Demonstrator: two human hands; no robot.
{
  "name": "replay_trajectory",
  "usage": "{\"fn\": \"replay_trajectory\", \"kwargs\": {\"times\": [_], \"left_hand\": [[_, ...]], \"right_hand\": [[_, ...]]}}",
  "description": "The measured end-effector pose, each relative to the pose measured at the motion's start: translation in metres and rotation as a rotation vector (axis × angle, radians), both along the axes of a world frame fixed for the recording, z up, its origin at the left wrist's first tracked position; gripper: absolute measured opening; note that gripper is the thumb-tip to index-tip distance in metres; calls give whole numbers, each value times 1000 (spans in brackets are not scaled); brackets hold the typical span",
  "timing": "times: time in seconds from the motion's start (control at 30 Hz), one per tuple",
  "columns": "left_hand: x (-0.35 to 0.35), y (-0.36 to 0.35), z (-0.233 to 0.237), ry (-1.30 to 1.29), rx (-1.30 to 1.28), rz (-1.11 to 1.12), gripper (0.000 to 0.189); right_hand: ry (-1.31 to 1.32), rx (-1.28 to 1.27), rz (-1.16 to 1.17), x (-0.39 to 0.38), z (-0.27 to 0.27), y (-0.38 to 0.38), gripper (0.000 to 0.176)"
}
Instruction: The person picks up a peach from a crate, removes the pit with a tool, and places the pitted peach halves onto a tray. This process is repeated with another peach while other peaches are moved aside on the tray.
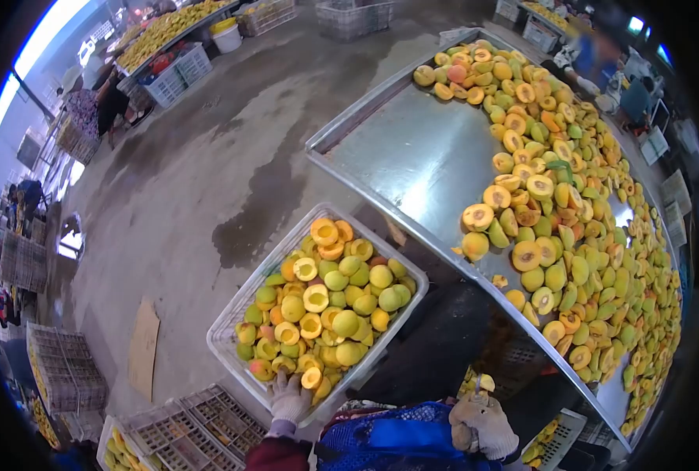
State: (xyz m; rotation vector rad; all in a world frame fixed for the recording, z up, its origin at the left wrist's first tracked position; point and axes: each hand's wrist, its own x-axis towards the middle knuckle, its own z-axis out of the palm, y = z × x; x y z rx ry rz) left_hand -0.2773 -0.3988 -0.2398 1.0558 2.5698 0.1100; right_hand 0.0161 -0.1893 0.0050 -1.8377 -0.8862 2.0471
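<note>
My left hand [289, 399], in a pale glove, reaches over the near edge of a white crate [222, 343] and touches the halved peaches [316, 298] inside. Its fingers are spread. My right hand [483, 424], in a stained glove, is closed at the lower centre, right of the blue apron [412, 434]. A small metal tool [480, 398] sticks up from its fingers, with a piece of peach [486, 382] beside the tip. On the right, a metal table [412, 149] bears a large heap of peach halves [581, 267], some with pits showing.
Stacked crates [67, 369] stand at the lower left, near a cardboard piece [143, 348] on the floor. An empty-looking crate [200, 432] lies near my left side. People work at the upper left [87, 106] and upper right. The table's metal edge [475, 275] runs diagonally past my right hand.
</note>
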Motion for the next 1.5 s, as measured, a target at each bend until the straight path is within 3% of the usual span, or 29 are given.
{"fn": "replay_trajectory", "kwargs": {"times": [0.07, 0.17, 0.23, 0.27, 0.37, 0.43, 0.5, 0.57, 0.63, 0.73, 0.97, 1.03, 1.1, 1.17, 1.23, 1.3, 1.37, 1.4, 1.47, 1.5], "left_hand": [[0, 9, 20, -30, 33, -26, 43], [13, 31, 38, -45, 100, 53, 47], [17, 47, 18, 78, 214, -185, 56], [15, 51, -7, 38, 91, -307, 65], [1, 61, 0, -92, 42, -356, 67], [-18, 74, 20, -17, 6, -484, 62], [-32, 102, 39, -454, -306, -377, 55], [-22, 143, 68, -450, -224, -298, 50], [-6, 169, 64, -37, 517, -304, 52], [12, 198, 14, 160, 444, -465, 54], [10, 220, 21, 36, 280, -490, 55], [18, 233, 49, 26, 260, -498, 53], [37, 251, 57, 16, 577, -490, 50], [50, 265, 41, -32, 645, -501, 49], [52, 271, 4, 59, 523, -740, 49], [52, 282, 9, 52, 522, -744, 42], [38, 284, 17, -103, 538, -830, 35], [17, 303, 19, -265, 436, -1120, 26], [5, 309, 51, -324, 581, -642, 22], [-10, 317, 57, -141, 664, -579, 24]], "right_hand": [[61, -122, -78, 5, 10, 0, 12], [21, -78, -116, 10, -4, -4, 12], [38, -56, -79, 10, -11, -5, 12], [49, -46, -45, 11, -13, -7, 12], [-24, 35, -2, 7, -14, -9, 13], [22, -26, -30, 9, -10, -5, 12], [61, -91, -58, 12, -9, -4, 12], [56, -100, -25, 15, -12, -3, 12], [53, -42, -35, 15, -21, -6, 12], [53, 14, -44, 13, -23, -6, 13], [-9, -42, 34, 10, -22, 2, 12], [31, -76, -15, 16, -24, 0, 12], [65, -117, -56, 20, -27, -4, 12], [51, -4, -98, 20, -34, -5, 12], [73, -21, -131, 23, -38, -7, 12], [96, -24, -164, 25, -29, -1, 11], [193, 42, -33, 26, -10, 1, 18], [195, 44, -35, 26, -13, 7, 18], [-8, 149, -36, 31, -22, 17, 12], [-14, 142, -39, 34, -21, 22, 12]]}}
